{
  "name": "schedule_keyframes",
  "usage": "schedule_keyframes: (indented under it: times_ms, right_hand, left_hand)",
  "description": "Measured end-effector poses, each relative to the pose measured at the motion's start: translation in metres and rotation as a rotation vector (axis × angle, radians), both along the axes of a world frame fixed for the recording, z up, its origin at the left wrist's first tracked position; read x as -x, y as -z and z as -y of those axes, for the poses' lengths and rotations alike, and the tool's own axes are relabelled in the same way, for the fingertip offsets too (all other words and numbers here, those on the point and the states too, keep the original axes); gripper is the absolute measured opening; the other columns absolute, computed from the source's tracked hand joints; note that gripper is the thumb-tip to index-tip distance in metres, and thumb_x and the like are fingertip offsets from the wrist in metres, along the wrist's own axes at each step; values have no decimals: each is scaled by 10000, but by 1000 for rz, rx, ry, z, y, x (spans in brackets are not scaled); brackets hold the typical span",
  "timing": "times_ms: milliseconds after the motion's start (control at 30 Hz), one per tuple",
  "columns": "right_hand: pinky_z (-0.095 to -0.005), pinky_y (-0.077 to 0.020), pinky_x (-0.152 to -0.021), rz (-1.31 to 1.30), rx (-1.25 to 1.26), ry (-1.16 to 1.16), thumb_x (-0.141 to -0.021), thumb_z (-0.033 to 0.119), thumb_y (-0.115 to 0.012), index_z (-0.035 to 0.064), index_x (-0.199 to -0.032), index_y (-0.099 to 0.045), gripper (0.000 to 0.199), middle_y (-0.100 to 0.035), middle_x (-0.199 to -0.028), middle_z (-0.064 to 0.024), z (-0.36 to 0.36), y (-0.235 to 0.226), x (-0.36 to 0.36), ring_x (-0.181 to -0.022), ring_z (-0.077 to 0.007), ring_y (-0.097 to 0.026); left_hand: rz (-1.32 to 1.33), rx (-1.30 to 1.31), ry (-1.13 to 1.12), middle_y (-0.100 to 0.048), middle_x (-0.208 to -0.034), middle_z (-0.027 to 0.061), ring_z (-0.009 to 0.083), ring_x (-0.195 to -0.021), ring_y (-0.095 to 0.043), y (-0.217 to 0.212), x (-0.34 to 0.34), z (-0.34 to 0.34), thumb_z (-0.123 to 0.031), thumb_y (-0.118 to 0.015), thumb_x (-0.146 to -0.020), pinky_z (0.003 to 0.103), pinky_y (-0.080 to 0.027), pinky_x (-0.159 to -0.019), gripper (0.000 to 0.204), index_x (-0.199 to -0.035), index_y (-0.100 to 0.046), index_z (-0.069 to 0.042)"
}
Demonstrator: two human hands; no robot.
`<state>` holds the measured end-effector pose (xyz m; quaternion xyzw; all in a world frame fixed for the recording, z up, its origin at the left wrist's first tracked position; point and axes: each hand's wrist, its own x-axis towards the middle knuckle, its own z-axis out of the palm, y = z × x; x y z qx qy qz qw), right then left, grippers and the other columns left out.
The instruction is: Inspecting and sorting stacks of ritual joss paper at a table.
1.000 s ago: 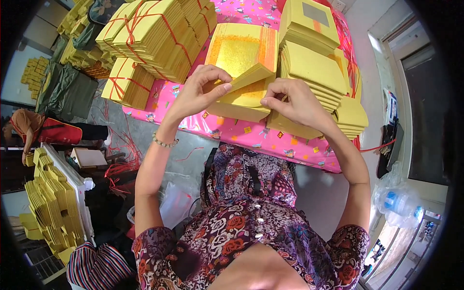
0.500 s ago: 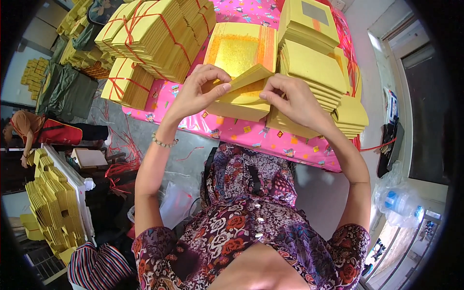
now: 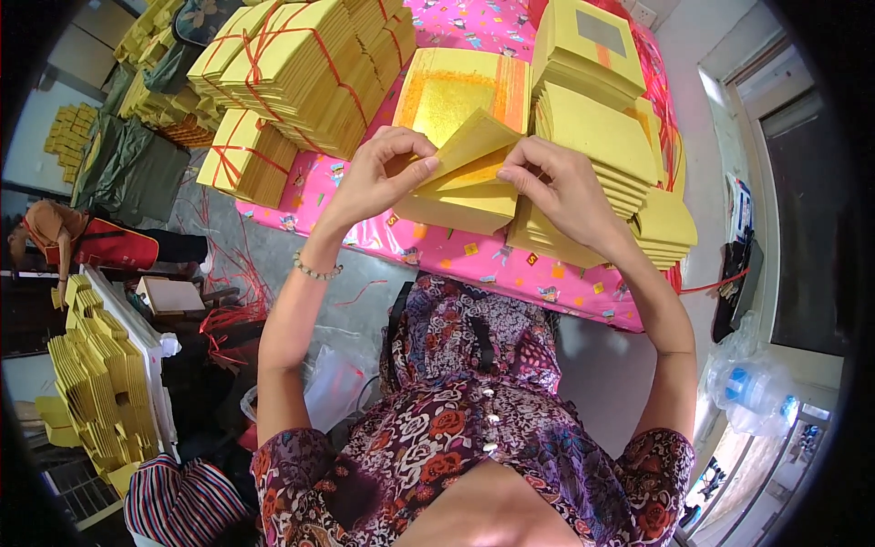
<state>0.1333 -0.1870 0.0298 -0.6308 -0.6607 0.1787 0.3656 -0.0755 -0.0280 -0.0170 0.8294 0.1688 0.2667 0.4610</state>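
Observation:
A stack of yellow paper sheets with gold foil and orange print (image 3: pixel 463 73) lies on the pink table in front of me. Its near edge is turned up into a slanting yellow flap (image 3: pixel 481 139). My left hand (image 3: pixel 387 178) pinches the flap's left end between thumb and fingers. On the other side my right hand (image 3: pixel 561 187) is closed, thumb against forefinger, at the right edge of the sheets. How many sheets either hand holds is hidden.
Bundles of yellow paper tied with red string (image 3: pixel 301 77) stand on the left of the pink tablecloth (image 3: pixel 437 248). More yellow stacks (image 3: pixel 597 137) are close at right. At far left a person in a red apron (image 3: pixel 114 253) bends over stacked yellow paper (image 3: pixel 100 383).
The flap has risen and opened wider above the stack. Both hands keep about the same hold. The whole view has shifted slightly.

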Motion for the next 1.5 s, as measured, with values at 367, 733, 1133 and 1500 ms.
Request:
schedule_keyframes:
  times_ms: [367, 733, 1133, 1500]
  right_hand:
    - [-320, -470, -587, -124, 177, 42, -887, 203, -631, -19, -929, -596, 229, -613, -743, -89, 5, 3, 6, -613, -141, -574]
    - [-317, -487, -630, -159, 277, -1, -879, 207, -630, -38, -998, -621, 273, -600, -812, -117, 5, 3, 7, -656, -160, -603]
    - [-316, -486, -618, -155, 272, -3, -883, 202, -627, -41, -999, -616, 269, -592, -805, -121, 6, 4, 6, -660, -163, -611]
    - [-197, -388, -606, -354, 245, 36, -921, 161, -606, -12, -1097, -606, 248, -564, -819, 43, 13, 24, 10, -660, -20, -417]
  left_hand:
    - [1, -30, 46, -652, -883, -6, 149, -954, -515, -1, 2, 2, -222, -724, -833, 324, -379, -895, 152, -850, -679, -78]
    - [-34, -91, 70, -649, -910, -26, 174, -1013, -498, -6, 3, 2, -250, -792, -759, 337, -363, -940, 193, -862, -695, -118]
    - [-48, -106, 88, -651, -927, -18, 184, -1037, -498, -5, 2, 1, -258, -789, -763, 346, -375, -950, 205, -885, -701, -118]
    - [-29, -82, 59, -655, -981, -4, 192, -1058, -493, 2, 3, 2, -240, -767, -789, 356, -369, -964, 160, -841, -699, -105]
